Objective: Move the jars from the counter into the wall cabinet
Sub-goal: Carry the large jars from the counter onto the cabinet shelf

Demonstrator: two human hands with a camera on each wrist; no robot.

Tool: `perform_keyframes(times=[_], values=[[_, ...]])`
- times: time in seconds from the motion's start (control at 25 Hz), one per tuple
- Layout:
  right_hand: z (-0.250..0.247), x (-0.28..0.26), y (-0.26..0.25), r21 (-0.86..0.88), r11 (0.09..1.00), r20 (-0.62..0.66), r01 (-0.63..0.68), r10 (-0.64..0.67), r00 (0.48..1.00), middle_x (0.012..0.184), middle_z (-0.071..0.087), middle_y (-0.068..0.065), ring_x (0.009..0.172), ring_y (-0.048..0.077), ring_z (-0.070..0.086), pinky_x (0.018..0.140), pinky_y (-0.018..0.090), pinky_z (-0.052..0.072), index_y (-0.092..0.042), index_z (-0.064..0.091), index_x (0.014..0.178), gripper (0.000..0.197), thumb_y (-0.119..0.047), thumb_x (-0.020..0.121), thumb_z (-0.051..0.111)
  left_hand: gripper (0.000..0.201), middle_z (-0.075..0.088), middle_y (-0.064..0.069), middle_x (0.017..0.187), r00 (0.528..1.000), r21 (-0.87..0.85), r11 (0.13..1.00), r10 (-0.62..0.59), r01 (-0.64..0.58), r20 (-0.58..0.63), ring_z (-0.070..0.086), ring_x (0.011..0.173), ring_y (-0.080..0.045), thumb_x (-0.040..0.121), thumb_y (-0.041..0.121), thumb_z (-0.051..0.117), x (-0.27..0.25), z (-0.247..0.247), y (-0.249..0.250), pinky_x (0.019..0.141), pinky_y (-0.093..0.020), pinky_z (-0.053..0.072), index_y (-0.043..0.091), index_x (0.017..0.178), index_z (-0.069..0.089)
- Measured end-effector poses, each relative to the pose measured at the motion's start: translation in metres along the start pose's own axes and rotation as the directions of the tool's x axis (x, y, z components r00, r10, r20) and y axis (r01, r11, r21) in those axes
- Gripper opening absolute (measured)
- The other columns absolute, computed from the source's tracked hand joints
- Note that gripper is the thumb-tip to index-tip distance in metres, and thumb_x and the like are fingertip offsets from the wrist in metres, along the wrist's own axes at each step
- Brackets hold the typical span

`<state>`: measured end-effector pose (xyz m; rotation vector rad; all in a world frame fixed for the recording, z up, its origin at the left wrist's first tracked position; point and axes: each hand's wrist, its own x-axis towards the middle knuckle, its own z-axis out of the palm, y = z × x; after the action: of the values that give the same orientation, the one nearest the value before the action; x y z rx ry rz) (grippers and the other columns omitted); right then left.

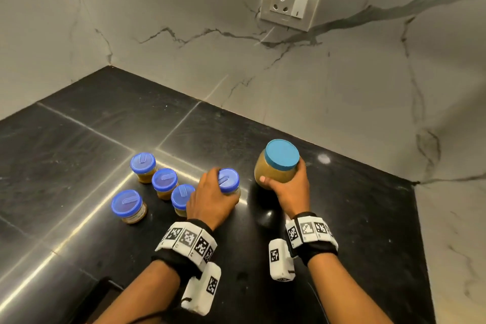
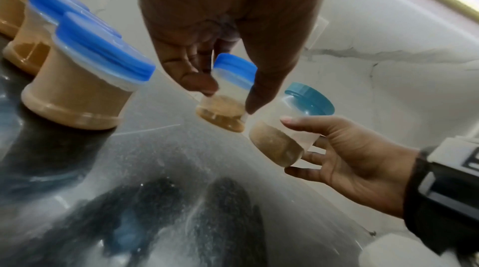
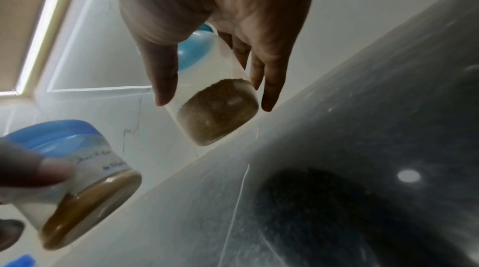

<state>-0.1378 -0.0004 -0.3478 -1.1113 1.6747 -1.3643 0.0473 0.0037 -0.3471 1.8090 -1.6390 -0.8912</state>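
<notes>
My left hand [image 1: 214,189] grips a small jar [image 1: 229,181] with a blue lid and brown contents, fingers and thumb round its sides [image 2: 228,93]. My right hand [image 1: 282,176] holds a larger clear jar [image 1: 278,163] with a teal lid, tilted and apparently just off the black counter [image 1: 342,205]. In the right wrist view thumb and fingers curl round the larger jar [image 3: 217,119]. Several more small blue-lidded jars [image 1: 157,184] stand clustered to the left of my left hand. The wall cabinet's inside is not in view.
Marble wall [image 1: 342,81] backs the counter, with a socket plate [image 1: 292,0] above. The counter ends at a marble side panel [image 1: 447,244] on the right. A lit strip under an overhead unit [image 3: 39,25] shows in the wrist views.
</notes>
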Motion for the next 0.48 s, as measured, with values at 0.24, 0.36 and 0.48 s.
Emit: perform_keyframes(times=[0.24,0.36,0.48], values=[[-0.025,-0.074,-0.037,0.05,0.988,-0.096,0.148,-0.142,0.985,0.119,0.052,-0.02,0.106,-0.002,0.054,0.087,0.018,0.045,-0.032,0.036,0.133,0.088,-0.009,0.063,0.085,0.067,0.052,0.0,0.119,0.968,-0.225,0.942,0.252,-0.249,-0.017,0.056,0.101,-0.015,0.075,0.037,0.071,-0.037,-0.036,0.02,0.093,-0.031,0.045,0.02,0.132,0.04],[-0.036,-0.099,-0.069,0.033,0.96,-0.178,0.279,-0.27,0.946,0.12,0.054,-0.019,0.109,-0.001,0.056,0.092,0.022,0.048,-0.03,0.039,0.132,0.085,-0.009,0.063,0.085,0.064,0.056,-0.003,0.115,0.931,-0.326,0.875,0.362,-0.358,-0.051,0.059,0.096,-0.016,0.072,0.033,0.076,-0.049,-0.058,0.039,0.089,-0.032,0.049,0.021,0.125,0.043],[-0.045,-0.115,-0.104,-0.002,0.915,-0.238,0.403,-0.392,0.888,0.123,0.052,-0.017,0.11,-0.005,0.054,0.09,0.012,0.046,-0.024,0.035,0.136,0.088,-0.018,0.063,0.085,0.062,0.059,0.0,0.11,0.884,-0.381,0.802,0.453,-0.46,-0.114,0.061,0.093,-0.015,0.069,0.032,0.078,-0.056,-0.081,0.064,0.086,-0.034,0.051,0.023,0.12,0.045]])
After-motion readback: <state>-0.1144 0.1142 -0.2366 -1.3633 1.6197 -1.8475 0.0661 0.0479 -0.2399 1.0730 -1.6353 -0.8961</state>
